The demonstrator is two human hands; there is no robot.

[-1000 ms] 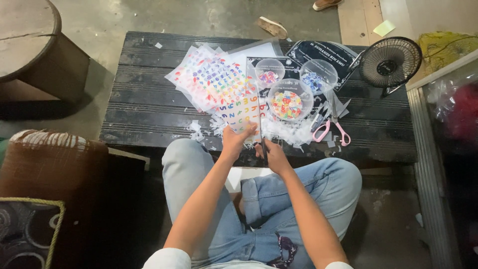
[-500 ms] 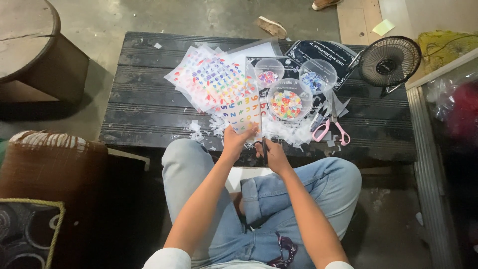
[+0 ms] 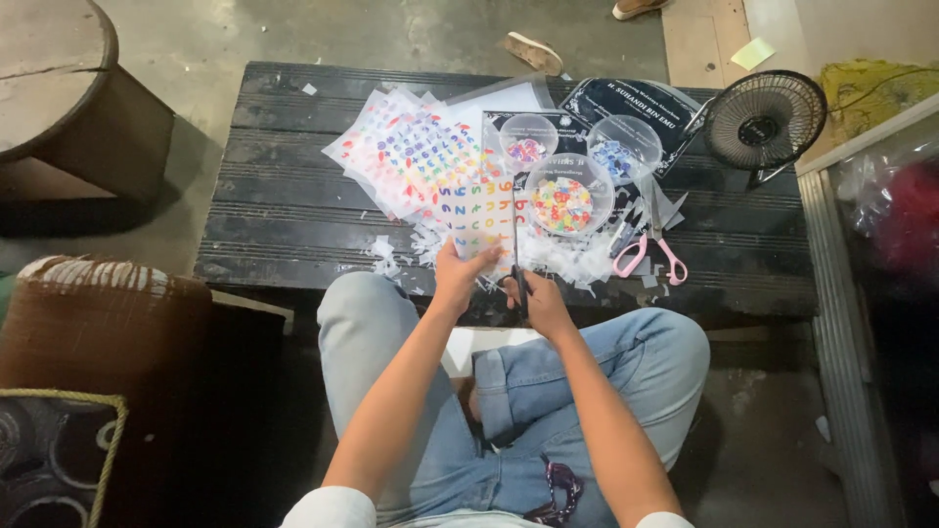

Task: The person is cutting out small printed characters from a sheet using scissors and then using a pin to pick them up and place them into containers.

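**Scissors Met Sticker Sheet Over a Dark Slatted Table**

At the centre of the frame, the person's left hand [image 3: 458, 277] had its fingers closed on the lower edge of a sheet of colourful letter stickers [image 3: 479, 217], holding it up just above the near edge of the black slatted table [image 3: 284, 220]. Just to the right, the right hand [image 3: 541, 301] was wrapped around the handles of a pair of dark scissors [image 3: 516, 249], whose blades ran straight up along the right edge of that sheet. Whether the blades stood apart or together could not be told at this size.

Above and to the left of the held sheet lay a fanned pile of more sticker sheets [image 3: 406, 156]. Right of centre stood three clear round containers: a large one with mixed colourful pieces [image 3: 565, 198], a smaller one with pinkish pieces [image 3: 528, 139] above it, and another with bluish pieces [image 3: 622, 149] to the upper right. White paper scraps [image 3: 567, 259] littered the table's near edge around the hands. A pair of pink-handled scissors [image 3: 653, 252] lay just right of the scraps. A small black fan [image 3: 765, 119] sat at the upper right of the table. The person's legs in blue jeans [image 3: 626, 362] filled the lower middle of the frame.
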